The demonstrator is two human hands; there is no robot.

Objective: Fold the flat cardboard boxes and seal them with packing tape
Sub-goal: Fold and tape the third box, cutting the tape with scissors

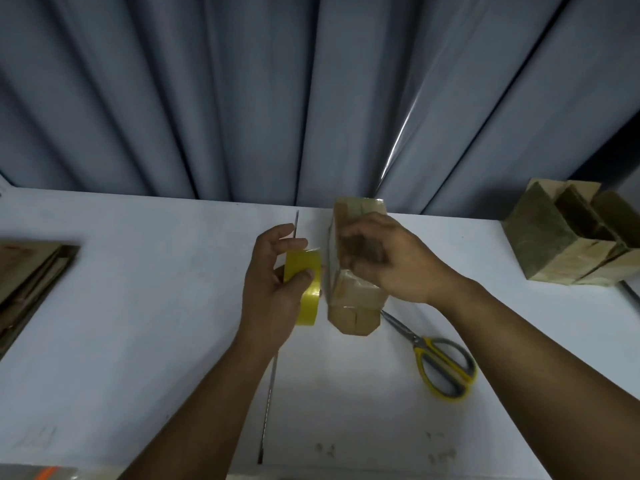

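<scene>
Curtain [242,98]: grey folds hung behind everything.
Desk [138,341]: white, carrying all I worked with.
Finished boxes [571,237]: grouped at the far right of the desk.
Flat cardboard [31,278]: stacked at the left edge.
Box [353,306]: at the centre of the desk, glossy with tape.
Right hand [388,261]: my fingers pressed on top of the box; blurred, so I cannot tell whether they gripped it.
Left hand [273,282]: my fingers clenched around the tape roll.
Tape roll [306,292]: yellow, just left of the box.
Scissors [436,358]: flat on the desk, near the box's right side.
</scene>
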